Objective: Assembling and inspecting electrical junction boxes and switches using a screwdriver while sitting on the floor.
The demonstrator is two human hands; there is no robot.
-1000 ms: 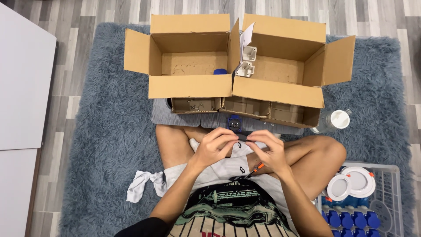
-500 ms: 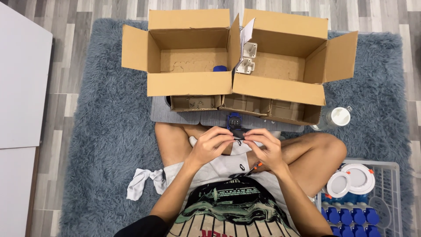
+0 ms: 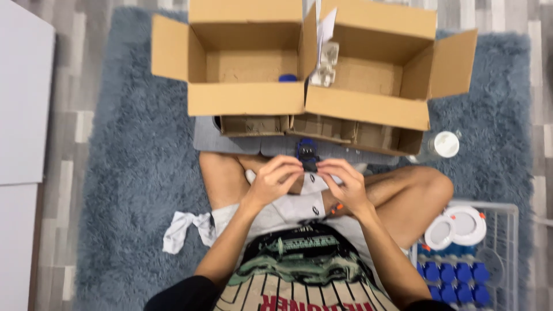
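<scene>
Far left of my grip I see a crumpled white cloth (image 3: 184,229) on the grey rug (image 3: 124,173). My left hand (image 3: 275,181) and right hand (image 3: 344,183) meet over my lap, fingertips of both pinched together on a small dark blue-and-black part (image 3: 308,156) held between them. Just beyond it stand two open cardboard boxes (image 3: 247,63). Right of my grip sit a white-capped jar (image 3: 443,145) and a wire basket (image 3: 495,253) holding white round discs (image 3: 456,228).
</scene>
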